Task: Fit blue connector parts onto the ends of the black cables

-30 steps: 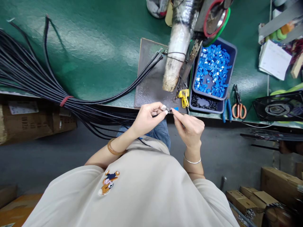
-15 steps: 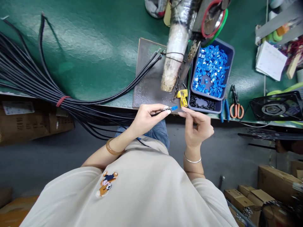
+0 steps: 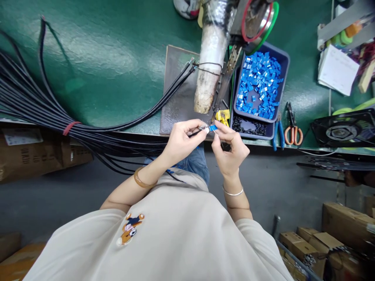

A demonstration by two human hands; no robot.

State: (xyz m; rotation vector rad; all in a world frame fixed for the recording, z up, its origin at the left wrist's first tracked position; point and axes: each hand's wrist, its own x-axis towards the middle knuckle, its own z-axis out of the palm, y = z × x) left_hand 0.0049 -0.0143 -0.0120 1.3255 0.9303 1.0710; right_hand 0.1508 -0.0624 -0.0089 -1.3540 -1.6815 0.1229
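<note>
My left hand [image 3: 184, 141] pinches the end of a black cable [image 3: 193, 134] between thumb and fingertips. At that end sits a small blue connector [image 3: 213, 127], just past the left fingertips. From the other side my right hand [image 3: 231, 149] meets the connector, its thumb and forefinger closed near the edge. A thin pale piece shows by the right fingertips, too small to name. Right behind the hands is a yellow tool [image 3: 223, 116] at the table's front edge.
A bundle of black cables [image 3: 96, 128] with a red tie lies to the left. A bin of blue connectors [image 3: 285, 74] overlaps one of small black parts [image 3: 249, 127]. Blue-handled pliers [image 3: 278, 134], orange-handled scissors [image 3: 293, 130] and a fan [image 3: 341, 130] stand right. A wrapped pole [image 3: 211, 66] rises behind.
My right hand has moved left, from apart to right against the blue connector. My left hand stays on the cable end, raised slightly. The view has shifted a little.
</note>
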